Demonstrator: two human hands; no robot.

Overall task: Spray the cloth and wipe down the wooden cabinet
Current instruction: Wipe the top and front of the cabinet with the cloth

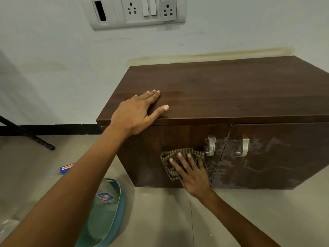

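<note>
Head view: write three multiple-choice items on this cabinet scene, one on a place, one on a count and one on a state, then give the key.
1. Where on the wooden cabinet does the left hand rest?
A. Its side panel
B. Its underside
C. Its top, near the front left corner

2. How many metal handles show on its front?
A. One
B. Two
C. Four

3. What does the right hand do with the checked cloth?
A. Presses it flat against the left door
B. Dangles it over the floor
C. Wrings it

Key:
1. C: the fingers lie flat on the top surface.
2. B: one handle sits on each door, either side of the seam.
3. A: straight, spread fingers hold the cloth against the door, beside the handle.
</note>
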